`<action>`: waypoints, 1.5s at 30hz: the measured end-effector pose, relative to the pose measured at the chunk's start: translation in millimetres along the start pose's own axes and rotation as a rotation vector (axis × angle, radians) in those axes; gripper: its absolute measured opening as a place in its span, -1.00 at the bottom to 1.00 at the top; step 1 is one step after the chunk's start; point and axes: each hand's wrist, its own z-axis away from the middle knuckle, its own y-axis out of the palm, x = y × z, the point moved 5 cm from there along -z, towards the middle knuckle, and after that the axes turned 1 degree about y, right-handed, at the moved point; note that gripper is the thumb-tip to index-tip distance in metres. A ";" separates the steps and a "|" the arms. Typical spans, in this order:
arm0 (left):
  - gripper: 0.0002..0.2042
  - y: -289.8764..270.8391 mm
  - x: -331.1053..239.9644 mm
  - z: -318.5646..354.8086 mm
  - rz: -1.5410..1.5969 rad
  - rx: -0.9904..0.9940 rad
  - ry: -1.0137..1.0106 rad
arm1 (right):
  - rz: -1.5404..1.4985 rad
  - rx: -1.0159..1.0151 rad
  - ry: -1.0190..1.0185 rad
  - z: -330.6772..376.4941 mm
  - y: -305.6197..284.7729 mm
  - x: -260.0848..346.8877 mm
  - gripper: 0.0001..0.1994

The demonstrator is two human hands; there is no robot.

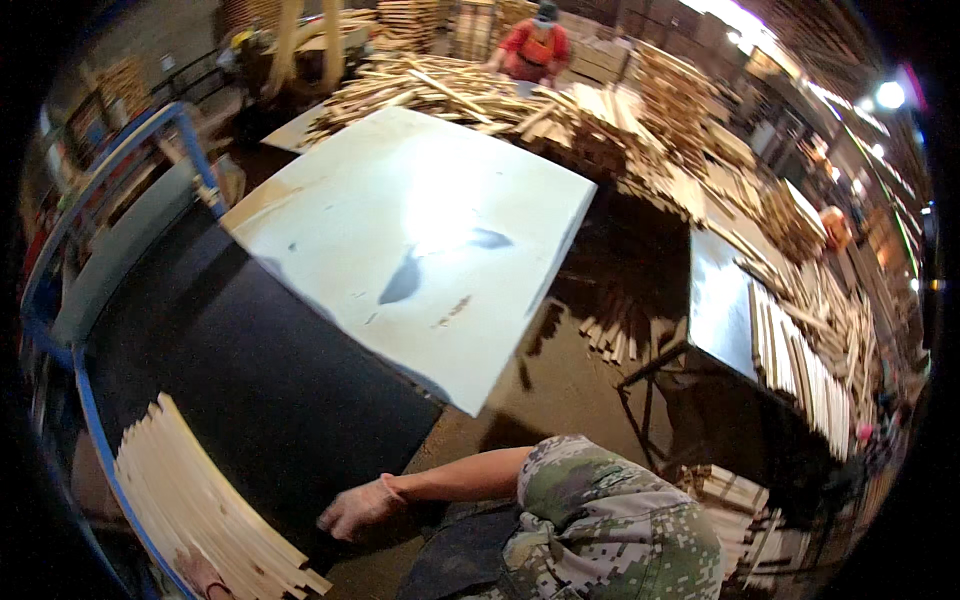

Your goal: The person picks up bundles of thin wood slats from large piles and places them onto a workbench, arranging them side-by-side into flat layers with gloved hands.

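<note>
A row of pale wooden slats (200, 490) lies side by side on a black tabletop (260, 370), along its blue rail. At the lower edge, my left hand (198, 572) touches the near part of the row; only a bit of it shows, and its grip is unclear. Past the slats' right end is my right hand (358, 508), in a thin pale glove, by the near edge of the black top. Its fingers are loosely bent and apart, with nothing visible in them. My right arm reaches across in a camouflage sleeve.
A large pale sheet-topped table (360, 200) stands beyond the black top. Heaped slats (430, 90) lie behind it, near a co-worker in red (535, 50). To the right, a metal-topped table (722, 310) holds more slats; a stack of wood (725, 500) sits low beside me.
</note>
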 end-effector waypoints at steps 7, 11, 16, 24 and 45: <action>-0.43 -124.8 -229.7 130.8 1.096 0.341 0.562 | 0.175 -0.400 0.458 217.2 -8.5 -151.1 -0.65; -0.41 -111.7 -375.2 300.8 1.669 1.269 0.716 | 0.003 -1.314 0.776 407.9 -1.0 -281.6 -0.46; -0.50 -141.6 -493.3 551.4 1.095 1.820 1.031 | 0.086 -1.172 1.233 579.9 127.0 -441.7 -0.70; -0.44 70.4 -507.7 724.3 0.470 1.679 1.029 | -0.294 -1.499 1.280 661.1 294.4 -518.6 -0.76; -0.71 91.4 -750.1 1002.1 0.034 1.809 0.885 | -0.390 -1.753 1.178 877.7 310.4 -485.9 -0.68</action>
